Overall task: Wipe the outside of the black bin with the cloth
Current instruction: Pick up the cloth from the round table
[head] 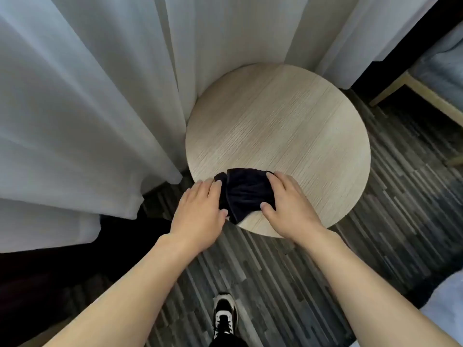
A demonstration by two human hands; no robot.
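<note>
At the near edge of a round pale-wood table (288,116): one dark cloth (244,194), crumpled, a corner hanging just past the rim. Left hand (200,211): palm down, fingers loosely extended, fingertips touching the cloth's left side; not closed round it. Right hand (288,204): palm down, fingers spread, thumb and forefinger pressing on the cloth's right side; a flat hold, no fist. Cloth lies directly between the two hands, its longer run reaching away from the person; both hands equally near, forearms converging from the bottom of the view. Black bin: not identifiable in view; a dark unlit area at lower left, below the white curtain (87,108), may hide it, cannot tell. Judgement: cloth being gathered or folded; wiping not yet begun. Also present: striped dark floor (288,284), one shoe (224,314), chair leg (413,88) at upper right.
</note>
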